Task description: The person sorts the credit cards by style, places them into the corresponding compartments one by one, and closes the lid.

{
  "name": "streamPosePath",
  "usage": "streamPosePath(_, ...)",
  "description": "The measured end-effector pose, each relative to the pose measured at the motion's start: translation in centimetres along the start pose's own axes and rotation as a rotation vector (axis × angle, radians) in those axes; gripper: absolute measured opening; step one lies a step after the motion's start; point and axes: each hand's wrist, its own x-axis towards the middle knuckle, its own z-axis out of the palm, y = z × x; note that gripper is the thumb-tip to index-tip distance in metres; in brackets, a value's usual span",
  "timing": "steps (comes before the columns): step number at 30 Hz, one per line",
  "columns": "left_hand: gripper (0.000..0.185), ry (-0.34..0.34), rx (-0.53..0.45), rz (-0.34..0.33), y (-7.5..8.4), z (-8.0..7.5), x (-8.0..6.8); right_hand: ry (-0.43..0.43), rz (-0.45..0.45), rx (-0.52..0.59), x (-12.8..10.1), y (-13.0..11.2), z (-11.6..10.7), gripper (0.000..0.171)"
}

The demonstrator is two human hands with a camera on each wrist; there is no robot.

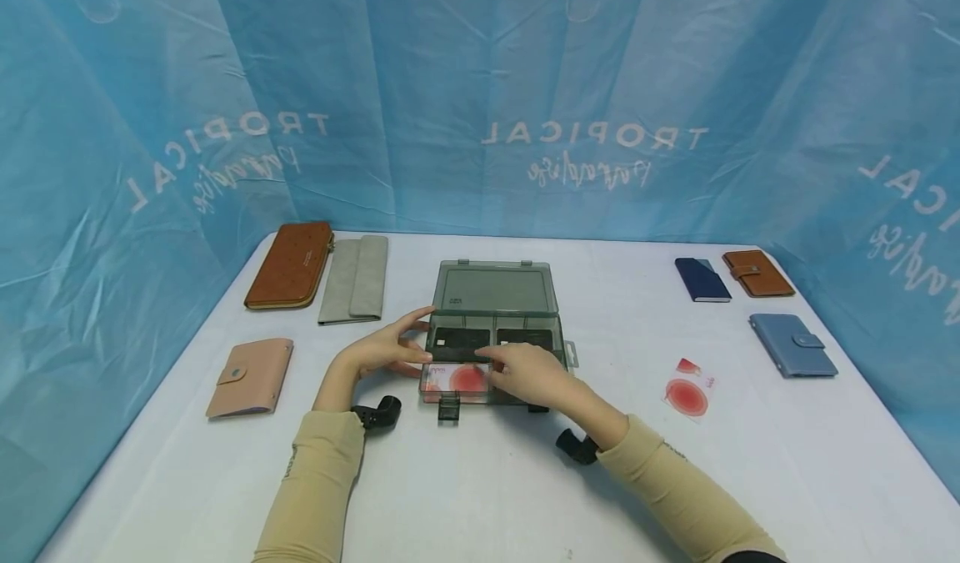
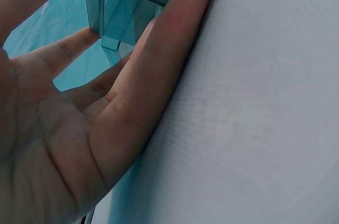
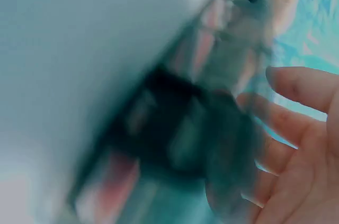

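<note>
A translucent grey-green compartment box (image 1: 491,323) lies on the table with its lid (image 1: 495,288) raised at the back. Black cards (image 1: 453,338) fill the back compartments, and a red-and-white card (image 1: 467,377) lies in the front left one. My left hand (image 1: 382,348) is at the box's left side, fingers spread and fairly straight, fingertips touching it; the left wrist view shows these fingers (image 2: 159,54) against its wall. Over the front right compartment is my right hand (image 1: 528,371), index finger extended. The right wrist view shows relaxed fingers (image 3: 288,121) beside the blurred box, holding nothing visible.
At left lie a brown zip wallet (image 1: 288,264), a grey folding wallet (image 1: 354,279) and a pink card holder (image 1: 251,377). At right are a navy holder (image 1: 699,281), a brown holder (image 1: 759,273), a blue holder (image 1: 791,344) and a loose red-and-white card (image 1: 686,396).
</note>
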Motion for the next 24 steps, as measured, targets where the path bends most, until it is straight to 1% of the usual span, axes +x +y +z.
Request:
streamPosePath(4,0.09,-0.006,-0.007,0.006,-0.1,0.0,0.1,0.095,0.011,0.093,-1.8,1.4,-2.2,0.033)
streamPosePath(8,0.089,-0.007,-0.005,0.007,-0.2,-0.1,0.1,0.167,0.028,0.179,-3.9,4.0,-4.1,0.03)
streamPosePath(10,0.09,-0.006,-0.003,0.006,-0.3,-0.1,0.1,0.189,0.046,0.211,-5.0,5.5,-4.7,0.029)
streamPosePath(13,0.09,-0.001,0.004,0.005,-0.3,-0.2,0.0,0.197,0.1,0.235,-6.5,7.7,-5.2,0.028)
streamPosePath(16,0.09,0.0,0.007,0.006,-0.3,-0.2,0.0,0.167,0.144,0.219,-8.2,9.7,-5.7,0.034)
streamPosePath(19,0.089,-0.001,0.007,0.008,-0.3,-0.1,0.1,0.082,0.199,0.213,-10.1,11.4,-6.4,0.049)
streamPosePath(22,0.09,-0.006,0.002,0.011,-0.3,-0.2,0.1,0.004,0.297,0.199,-11.8,13.2,-6.8,0.065)
streamPosePath(24,0.091,-0.009,0.0,0.013,-0.3,-0.2,0.2,-0.023,0.378,0.173,-12.7,14.3,-6.9,0.072)
